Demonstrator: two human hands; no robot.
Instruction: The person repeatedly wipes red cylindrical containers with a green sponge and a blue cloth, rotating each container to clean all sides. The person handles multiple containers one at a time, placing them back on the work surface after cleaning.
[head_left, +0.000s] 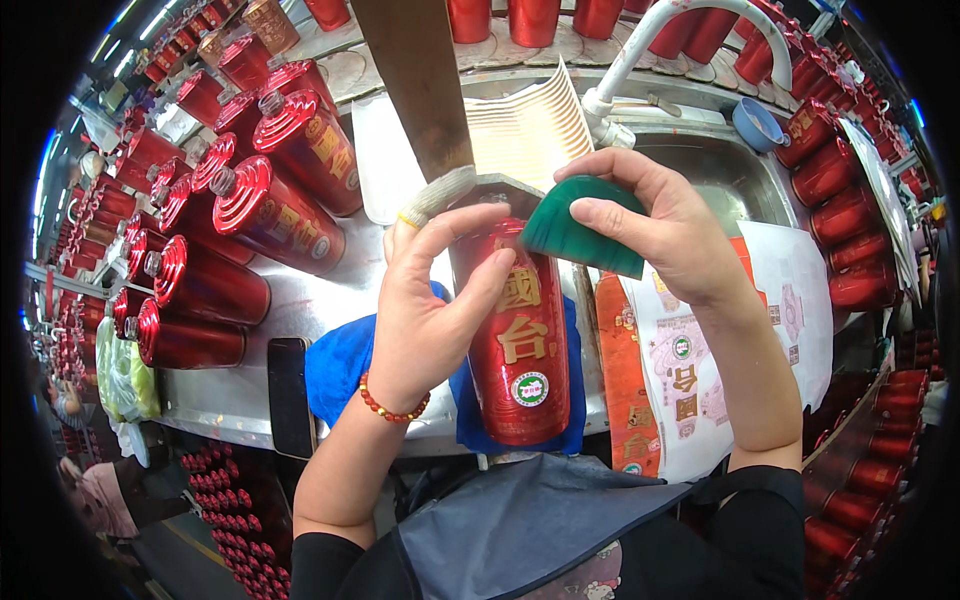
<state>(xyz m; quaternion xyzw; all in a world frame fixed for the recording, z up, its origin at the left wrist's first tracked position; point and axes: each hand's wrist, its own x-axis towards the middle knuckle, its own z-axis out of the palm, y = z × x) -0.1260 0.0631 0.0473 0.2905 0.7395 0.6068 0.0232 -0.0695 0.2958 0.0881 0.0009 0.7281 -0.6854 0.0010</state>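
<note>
Capped red bottles (280, 215) are lying in a cluster at the far left of a metal worktop, with a dark phone (291, 398) resting near its front edge. To the phone's right, a bunched blue cloth (340, 365) is spreading beneath a single red bottle (522, 385) bearing gold characters and a round green-and-white seal. The person's left hand (437, 265), one finger wearing a pale sleeve, is arching over the upper left of that bottle; thumb and forefinger are curving toward each other with a gap between their tips, and whether they are touching the surface is impossible to tell.

At centre, the bottle is lying straight ahead of the apron (520, 520), its long axis running away from the body and leaning slightly left, its far end partly hiding behind the fingers. The left fingertips are sitting nearer to it, directly above its upper part. Just right of them, a green scraper (590, 225) is slanting with its lower-left corner beside the bottle's far end; the right hand (660, 225) is pinching it between thumb and fingers. Farther right, printed sheets (715, 390) are lying spread.
</note>
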